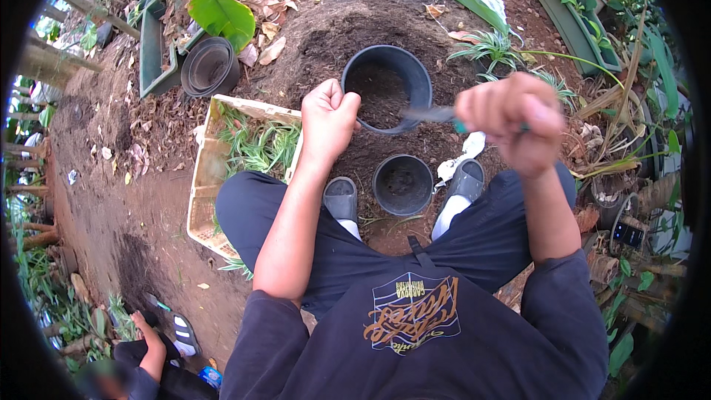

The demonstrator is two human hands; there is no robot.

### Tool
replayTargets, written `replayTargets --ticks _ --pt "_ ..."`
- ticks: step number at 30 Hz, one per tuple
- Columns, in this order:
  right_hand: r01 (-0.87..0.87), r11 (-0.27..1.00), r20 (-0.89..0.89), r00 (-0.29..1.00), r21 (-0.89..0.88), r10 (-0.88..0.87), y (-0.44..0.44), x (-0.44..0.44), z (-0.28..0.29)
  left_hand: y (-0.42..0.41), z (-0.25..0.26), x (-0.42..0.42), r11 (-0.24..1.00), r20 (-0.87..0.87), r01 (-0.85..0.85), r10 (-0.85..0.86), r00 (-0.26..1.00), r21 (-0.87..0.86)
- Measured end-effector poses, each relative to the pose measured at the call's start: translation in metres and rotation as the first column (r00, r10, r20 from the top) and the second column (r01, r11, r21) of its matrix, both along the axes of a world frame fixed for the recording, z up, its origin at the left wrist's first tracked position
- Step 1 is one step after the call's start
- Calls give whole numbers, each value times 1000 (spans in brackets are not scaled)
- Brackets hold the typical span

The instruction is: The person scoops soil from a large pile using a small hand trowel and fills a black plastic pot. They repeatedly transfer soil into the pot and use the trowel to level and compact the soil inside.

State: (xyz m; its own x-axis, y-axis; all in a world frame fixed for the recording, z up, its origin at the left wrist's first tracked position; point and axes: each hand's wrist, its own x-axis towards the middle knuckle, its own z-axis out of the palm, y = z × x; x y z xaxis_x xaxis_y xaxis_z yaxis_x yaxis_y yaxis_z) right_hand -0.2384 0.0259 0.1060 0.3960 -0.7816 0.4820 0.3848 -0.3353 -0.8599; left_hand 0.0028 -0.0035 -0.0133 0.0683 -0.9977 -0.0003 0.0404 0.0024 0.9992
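My left hand (331, 116) is closed on the left rim of a large black plastic pot (421, 75), which has dark soil (377, 91) at its bottom. In my right hand (514, 116) is a hand tool with a green handle, probably a trowel; its grey blade (432, 114), blurred, reaches over the pot's right rim. Nearer me, a smaller black pot (402, 184) stands between my feet and looks empty. Left of my left hand, a yellowish plastic crate (208, 164) holds green-and-white spider plants (261, 144).
Nested round pots (210, 66) and a green planter trough (150, 47) lie at upper left. A spider plant (491, 50) and another long trough (575, 16) stand at upper right. A mound of soil (366, 5) rises beyond the pot. Another person (153, 353) sits at lower left.
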Motion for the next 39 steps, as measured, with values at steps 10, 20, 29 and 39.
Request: replayTargets --ticks 10,20,29,39 --pt "279 960 74 958 1 -278 -22 17 -21 12 4 -20 986 -67 157 -153 986 64" --pt "238 961 -163 963 140 -215 -17 30 -34 11 0 -4 997 -46 76 -76 996 9" --pt "137 978 -202 974 154 -104 -15 37 -31 7 -4 -11 993 -74 112 -109 991 37" --pt "151 969 -239 966 196 -102 -22 35 -47 13 4 -11 985 -26 158 -156 987 71"
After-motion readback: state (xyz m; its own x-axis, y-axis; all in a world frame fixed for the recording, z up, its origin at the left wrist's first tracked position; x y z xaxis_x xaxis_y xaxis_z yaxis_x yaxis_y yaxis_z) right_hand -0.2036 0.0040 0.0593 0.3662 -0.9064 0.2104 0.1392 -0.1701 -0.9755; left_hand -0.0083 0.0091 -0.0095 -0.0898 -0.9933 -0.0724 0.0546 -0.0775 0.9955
